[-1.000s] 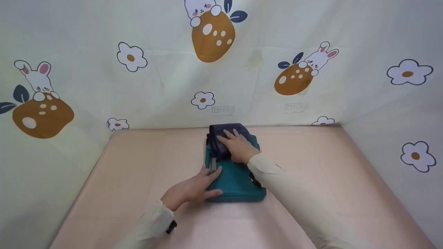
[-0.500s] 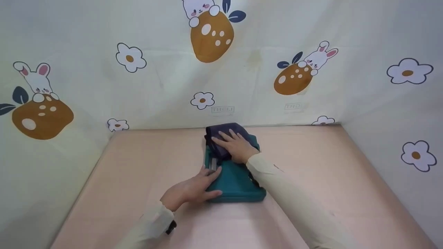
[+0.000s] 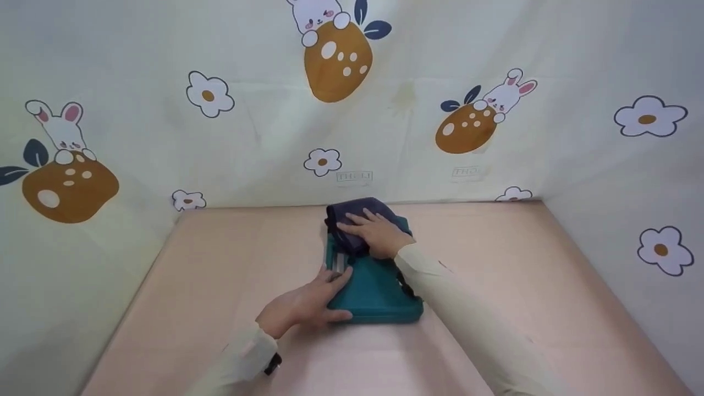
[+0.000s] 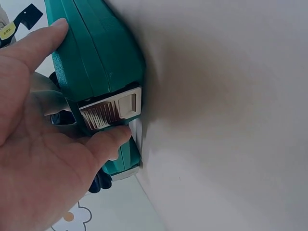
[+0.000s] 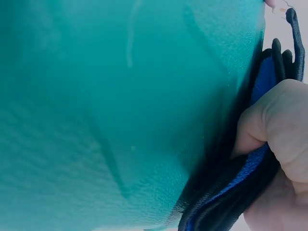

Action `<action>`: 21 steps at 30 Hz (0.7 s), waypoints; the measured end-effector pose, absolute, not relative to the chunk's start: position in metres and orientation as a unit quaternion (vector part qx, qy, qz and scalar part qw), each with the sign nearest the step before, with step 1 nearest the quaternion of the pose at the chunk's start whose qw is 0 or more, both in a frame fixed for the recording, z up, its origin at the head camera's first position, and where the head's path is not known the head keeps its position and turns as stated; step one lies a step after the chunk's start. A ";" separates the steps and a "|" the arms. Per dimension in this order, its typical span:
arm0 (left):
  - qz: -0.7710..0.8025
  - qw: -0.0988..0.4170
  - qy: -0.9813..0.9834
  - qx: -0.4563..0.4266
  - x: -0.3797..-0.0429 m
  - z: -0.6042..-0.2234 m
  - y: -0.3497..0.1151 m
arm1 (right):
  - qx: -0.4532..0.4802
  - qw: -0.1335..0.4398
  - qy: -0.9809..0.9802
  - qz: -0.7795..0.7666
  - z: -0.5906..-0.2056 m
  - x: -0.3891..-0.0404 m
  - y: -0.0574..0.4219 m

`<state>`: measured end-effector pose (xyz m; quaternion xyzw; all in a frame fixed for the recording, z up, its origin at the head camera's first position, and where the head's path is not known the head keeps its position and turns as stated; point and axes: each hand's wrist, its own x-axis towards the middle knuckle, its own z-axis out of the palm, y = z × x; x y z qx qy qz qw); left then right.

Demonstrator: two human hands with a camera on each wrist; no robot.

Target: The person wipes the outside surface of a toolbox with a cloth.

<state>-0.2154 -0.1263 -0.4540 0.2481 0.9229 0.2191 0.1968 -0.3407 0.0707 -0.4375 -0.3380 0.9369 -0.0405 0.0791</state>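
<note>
A teal hard case [image 3: 379, 300] lies on the table, one pale ribbed latch [image 4: 109, 110] showing on its left side. Folded dark navy fabric [image 3: 345, 206] covers its far end; bright blue inner layers [image 5: 262, 82] appear at the folds in the right wrist view. My right hand [image 3: 379, 235] spreads its fingers over the fabric, while its thumb [image 5: 252, 130] tucks into the folds, pinching them. My left hand [image 3: 305, 301] rests along the case's near left side, thumb and fingers extended and apart, one fingertip beside the latch in the left wrist view.
A pale pink tabletop [image 3: 231, 264] surrounds the case. Behind and at both sides rises a light fabric wall [image 3: 264, 126] printed with rabbits, fruit and flowers. Cream sleeves [image 3: 467, 313] cover both forearms, and a small black device [image 3: 273, 364] sits at the left wrist.
The fabric's left edge has turned and shifted slightly left under my right hand, whose fingers have moved a little with it. My left hand stays on the case.
</note>
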 end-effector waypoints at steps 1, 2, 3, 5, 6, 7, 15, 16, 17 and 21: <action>0.220 0.196 0.922 0.249 -0.215 -0.454 -0.126 | -0.342 0.077 0.935 -0.042 -0.438 -0.341 0.071; 0.221 0.196 0.922 0.250 -0.215 -0.454 -0.126 | -0.348 0.075 0.934 -0.044 -0.438 -0.341 0.071; 0.220 0.195 0.922 0.251 -0.215 -0.454 -0.126 | -0.352 0.075 0.932 -0.045 -0.438 -0.341 0.071; 0.221 0.194 0.922 0.252 -0.214 -0.454 -0.127 | -0.358 0.076 0.929 -0.051 -0.437 -0.340 0.071; 0.221 0.193 0.922 0.252 -0.213 -0.454 -0.127 | -0.360 0.077 0.928 -0.054 -0.437 -0.340 0.070; 0.221 0.192 0.922 0.252 -0.213 -0.454 -0.127 | -0.361 0.079 0.927 -0.058 -0.436 -0.339 0.069; 0.222 0.192 0.922 0.254 -0.215 -0.454 -0.126 | -0.359 0.094 0.926 -0.073 -0.434 -0.342 0.068; 0.221 0.192 0.922 0.254 -0.215 -0.454 -0.126 | -0.358 0.093 0.926 -0.077 -0.434 -0.343 0.069; 0.220 0.194 0.922 0.251 -0.216 -0.453 -0.125 | -0.357 0.092 0.926 -0.081 -0.433 -0.344 0.070; 0.218 0.204 0.925 0.235 -0.216 -0.454 -0.123 | -0.357 0.093 0.924 -0.103 -0.432 -0.346 0.073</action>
